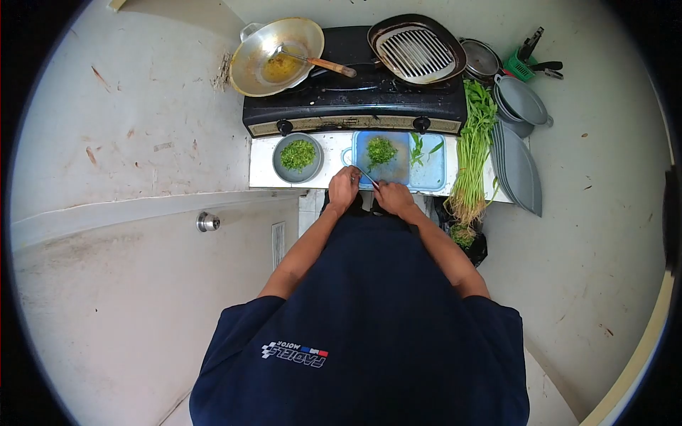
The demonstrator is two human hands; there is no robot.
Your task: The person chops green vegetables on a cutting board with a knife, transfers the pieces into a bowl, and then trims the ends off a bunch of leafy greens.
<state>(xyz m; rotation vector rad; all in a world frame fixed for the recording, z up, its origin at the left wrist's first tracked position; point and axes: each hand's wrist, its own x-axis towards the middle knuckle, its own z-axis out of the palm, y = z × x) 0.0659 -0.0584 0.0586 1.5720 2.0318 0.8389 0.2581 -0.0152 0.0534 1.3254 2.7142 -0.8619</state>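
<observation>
My right hand [394, 197] is closed around the handle of a small knife [367, 177], its blade slanting up and left over the near edge of a blue cutting board [435, 177]. Close to the blade's tip, my left hand [344, 189] has its fingers curled together; whatever they pinch is hidden. Chopped greens [381, 151] are heaped on the board's left half. A few loose green leaves [424, 149] lie on its right half. Left of the board, a grey bowl [277, 167] contains more chopped greens [298, 154].
Behind the board stands a black gas stove [348, 103] with a wok [245, 71], a wooden-handled ladle [334, 67] and a ridged grill pan [415, 53]. To the right are a long bunch of leafy greens [474, 149], grey plates [522, 174] and a green utensil basket [520, 69].
</observation>
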